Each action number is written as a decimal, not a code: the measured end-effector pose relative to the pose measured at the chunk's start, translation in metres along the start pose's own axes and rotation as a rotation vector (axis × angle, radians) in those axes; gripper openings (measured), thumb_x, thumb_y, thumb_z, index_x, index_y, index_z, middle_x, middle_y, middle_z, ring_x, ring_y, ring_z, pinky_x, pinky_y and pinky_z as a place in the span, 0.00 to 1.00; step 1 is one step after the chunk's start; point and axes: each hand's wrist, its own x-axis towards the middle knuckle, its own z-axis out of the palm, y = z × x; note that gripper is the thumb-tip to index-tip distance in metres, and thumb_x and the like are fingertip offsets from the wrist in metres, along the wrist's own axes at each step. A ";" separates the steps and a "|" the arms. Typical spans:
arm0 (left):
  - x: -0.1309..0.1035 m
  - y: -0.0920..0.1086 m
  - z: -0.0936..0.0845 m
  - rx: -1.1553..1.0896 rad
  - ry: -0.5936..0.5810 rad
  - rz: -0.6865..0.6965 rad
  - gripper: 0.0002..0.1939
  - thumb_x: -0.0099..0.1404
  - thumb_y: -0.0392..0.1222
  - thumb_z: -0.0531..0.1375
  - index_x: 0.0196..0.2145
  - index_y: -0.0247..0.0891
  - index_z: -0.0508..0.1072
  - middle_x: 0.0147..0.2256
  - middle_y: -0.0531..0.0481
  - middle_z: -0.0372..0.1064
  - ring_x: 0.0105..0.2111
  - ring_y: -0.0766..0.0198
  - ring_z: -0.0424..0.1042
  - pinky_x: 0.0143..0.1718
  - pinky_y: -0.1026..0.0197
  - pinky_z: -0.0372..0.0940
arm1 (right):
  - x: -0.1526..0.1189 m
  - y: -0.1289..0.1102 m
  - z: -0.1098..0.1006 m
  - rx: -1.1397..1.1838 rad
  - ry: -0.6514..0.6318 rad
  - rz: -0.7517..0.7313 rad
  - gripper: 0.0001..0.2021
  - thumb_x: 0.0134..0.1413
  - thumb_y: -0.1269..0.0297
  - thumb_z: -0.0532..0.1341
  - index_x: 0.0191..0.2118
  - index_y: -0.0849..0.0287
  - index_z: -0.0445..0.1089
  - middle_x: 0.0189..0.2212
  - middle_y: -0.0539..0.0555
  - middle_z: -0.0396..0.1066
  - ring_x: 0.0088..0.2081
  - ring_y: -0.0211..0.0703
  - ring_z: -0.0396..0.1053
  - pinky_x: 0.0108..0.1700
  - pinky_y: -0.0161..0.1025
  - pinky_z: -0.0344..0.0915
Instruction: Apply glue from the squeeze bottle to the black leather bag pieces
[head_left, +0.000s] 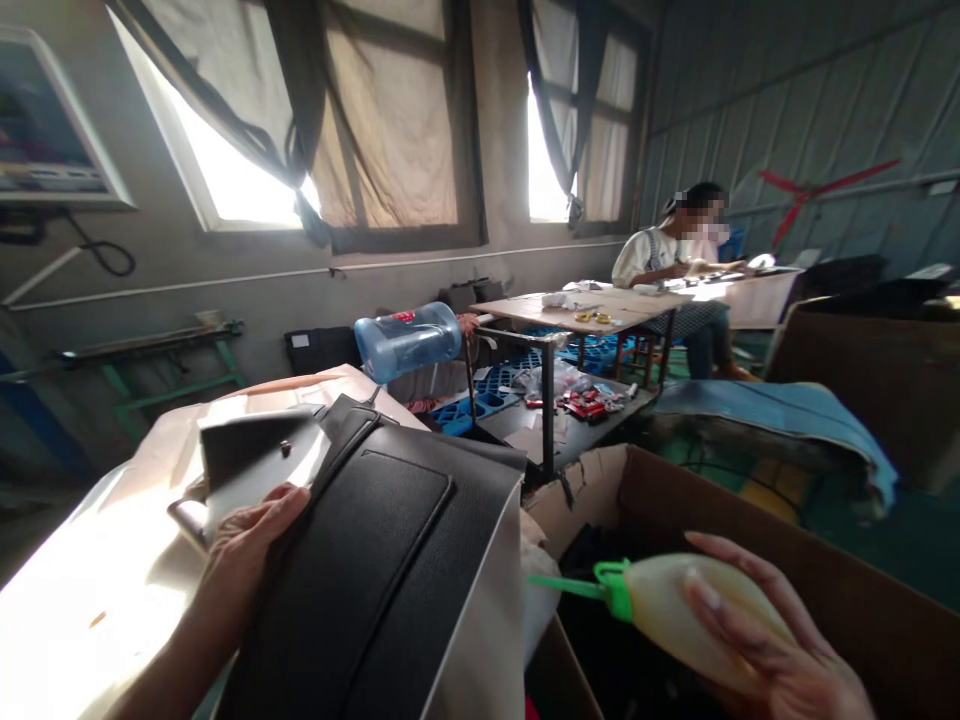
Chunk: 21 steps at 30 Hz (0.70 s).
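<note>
The right hand (772, 640) is gripping a pale squeeze bottle (690, 610), its green nozzle (577, 587) pointing left over an open cardboard box (825, 580). The left hand (251, 545) is holding the upper edge of a black bag panel (382, 560), fingers curled on it. Behind it a blue water jug (407, 340) is lying on its side. A person (679, 260) is sitting at a far table (600, 305).

2 curtained windows (390, 120) — grey walls (787, 120)
</note>
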 end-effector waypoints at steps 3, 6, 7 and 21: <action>0.000 -0.001 0.005 0.041 0.052 0.026 0.18 0.30 0.47 0.72 0.17 0.33 0.73 0.21 0.54 0.66 0.21 0.69 0.62 0.19 0.71 0.58 | 0.008 -0.004 0.011 -0.140 0.025 -0.096 0.29 0.26 0.55 0.75 0.41 0.52 0.70 0.32 0.49 0.69 0.27 0.43 0.67 0.22 0.28 0.65; -0.002 0.000 0.009 0.066 0.120 0.013 0.18 0.27 0.46 0.72 0.16 0.35 0.73 0.21 0.54 0.66 0.21 0.68 0.63 0.19 0.71 0.59 | 0.021 0.003 0.018 -0.254 0.009 -0.324 0.22 0.34 0.51 0.71 0.38 0.53 0.71 0.29 0.48 0.69 0.27 0.38 0.66 0.23 0.23 0.61; -0.003 0.000 0.010 0.068 0.137 -0.006 0.19 0.26 0.46 0.72 0.16 0.35 0.72 0.20 0.54 0.65 0.20 0.68 0.62 0.17 0.70 0.59 | 0.027 0.006 0.018 -0.290 -0.011 -0.383 0.20 0.35 0.51 0.71 0.36 0.53 0.72 0.28 0.48 0.70 0.27 0.38 0.66 0.24 0.23 0.61; -0.011 0.009 0.026 -0.025 0.241 -0.167 0.21 0.16 0.46 0.71 0.12 0.37 0.71 0.17 0.47 0.65 0.11 0.63 0.59 0.04 0.67 0.46 | 0.063 0.026 0.025 -0.457 -0.196 -0.508 0.14 0.39 0.48 0.69 0.34 0.43 0.70 0.27 0.44 0.68 0.25 0.41 0.65 0.24 0.31 0.63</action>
